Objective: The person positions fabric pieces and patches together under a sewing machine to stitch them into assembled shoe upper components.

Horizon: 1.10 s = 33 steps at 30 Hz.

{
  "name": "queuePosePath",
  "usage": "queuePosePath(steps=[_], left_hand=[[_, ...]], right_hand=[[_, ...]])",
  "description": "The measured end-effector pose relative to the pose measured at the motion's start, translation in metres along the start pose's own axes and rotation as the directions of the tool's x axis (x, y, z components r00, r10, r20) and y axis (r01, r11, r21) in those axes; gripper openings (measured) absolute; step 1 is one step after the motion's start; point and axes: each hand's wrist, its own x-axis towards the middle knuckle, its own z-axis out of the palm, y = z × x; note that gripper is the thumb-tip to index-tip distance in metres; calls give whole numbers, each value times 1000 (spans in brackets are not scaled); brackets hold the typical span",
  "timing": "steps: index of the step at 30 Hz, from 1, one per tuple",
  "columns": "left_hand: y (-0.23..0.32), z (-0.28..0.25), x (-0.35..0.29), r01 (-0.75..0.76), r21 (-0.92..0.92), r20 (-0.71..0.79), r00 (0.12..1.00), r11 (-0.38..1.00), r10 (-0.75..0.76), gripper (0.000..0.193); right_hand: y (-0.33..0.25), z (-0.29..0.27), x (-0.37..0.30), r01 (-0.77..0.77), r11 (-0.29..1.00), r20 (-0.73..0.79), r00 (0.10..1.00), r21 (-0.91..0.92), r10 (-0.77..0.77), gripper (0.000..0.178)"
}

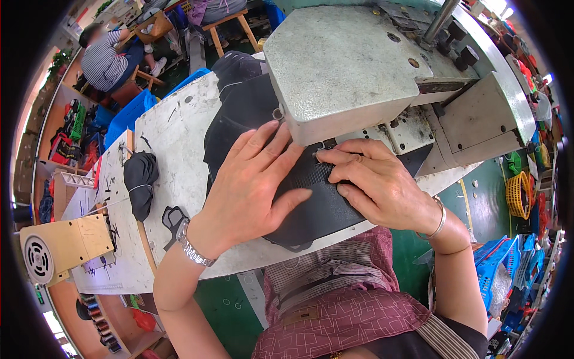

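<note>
A black sheet of fabric or leather-like material (320,206) lies on the white worktable (179,128) beneath the grey head of an industrial sewing machine (347,66). Across it runs a ribbed dark patch (308,175) beside the needle area, which the machine head mostly hides. My left hand (254,185) rests on the material left of that area, fingers spread and thumb stretched out. My right hand (382,182) is on the other side, fingers bent and drawn together with the tips at the ribbed patch; what they pinch, if anything, is hidden.
Left of my hand lie a tied black bundle (140,184) and a black cut-out piece (173,222). More black fabric (236,107) is heaped behind the sheet. A wooden box with a round vent (66,248) stands at far left. Another person (104,60) sits in the background.
</note>
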Motion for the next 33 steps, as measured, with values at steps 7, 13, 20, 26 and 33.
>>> queuePosePath(steps=[7, 13, 20, 26, 33], left_hand=[[14, 0, -3, -16, 99, -22, 1000, 995, 18, 79], [27, -1, -5, -10, 59, -34, 999, 998, 12, 89], [28, 1, -7, 22, 10, 3, 1000, 1000, -22, 86], [25, 7, -2, 59, 84, -21, 998, 995, -57, 59], [15, 9, 3, 66, 114, -60, 996, 991, -59, 47]], right_hand=[[1, -1, -2, -5, 1000, -5, 1000, 24, 5, 20], [3, 2, -5, 5, 998, -121, 993, 55, 2, 24], [4, 3, -9, 241, 949, -167, 946, -205, -276, 31], [4, 8, -9, 215, 961, -151, 959, -173, -241, 27], [1, 7, -7, 151, 977, -142, 975, -150, -172, 26]])
